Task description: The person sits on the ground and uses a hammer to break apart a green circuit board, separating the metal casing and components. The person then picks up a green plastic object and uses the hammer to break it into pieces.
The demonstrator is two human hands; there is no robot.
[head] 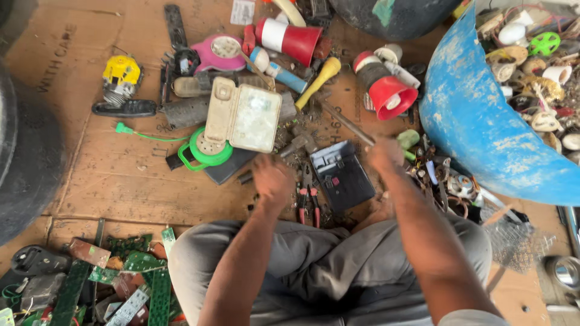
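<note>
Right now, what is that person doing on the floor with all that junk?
A person sits cross-legged on flattened brown cardboard, taking old gadgets apart. The right hand grips a long metal-handled hammer whose head rests among the scraps. The left hand presses down on small dark bits beside red-handled pliers and a flat black plastic casing. A heap of green circuit boards lies by the left knee, and a big blue plastic tub holds more scrap parts.

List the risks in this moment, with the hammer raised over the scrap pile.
1. The right hand holds the hammer close to the left hand; a glancing blow might hit fingers.
2. Struck debris may fly toward the bare forearms.
3. The red-handled pliers lie beside the knees, easily knelt on.
</note>
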